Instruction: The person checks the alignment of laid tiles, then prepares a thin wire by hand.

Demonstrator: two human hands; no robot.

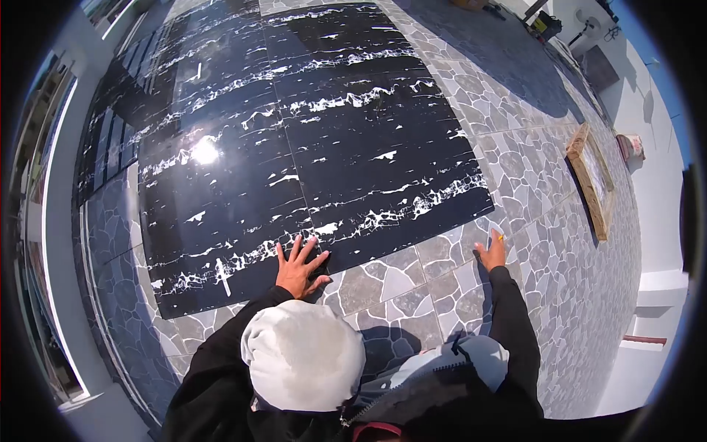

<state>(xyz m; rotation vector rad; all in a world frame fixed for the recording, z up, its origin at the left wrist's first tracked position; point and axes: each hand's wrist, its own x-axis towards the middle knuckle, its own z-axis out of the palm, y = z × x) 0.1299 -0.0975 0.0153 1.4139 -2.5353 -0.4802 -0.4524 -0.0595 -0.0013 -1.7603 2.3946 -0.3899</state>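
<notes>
Large glossy black tiles with white veining (309,140) lie side by side on a floor of grey stone-pattern paving (530,169). My left hand (298,267) lies flat with fingers spread on the near edge of the front black tile (243,221), where it meets the paving. My right hand (492,252) rests on the grey paving just off the tile's near right corner, with a small yellow object (501,237) between its fingers. Black sleeves cover both arms, and a white cap (303,355) fills the bottom of the view.
A long wooden frame (593,180) lies on the paving at the right, with a small bucket (630,146) beyond it by a white wall. Tools and boxes (549,26) sit at the far top right. A white ledge (62,221) borders the left side.
</notes>
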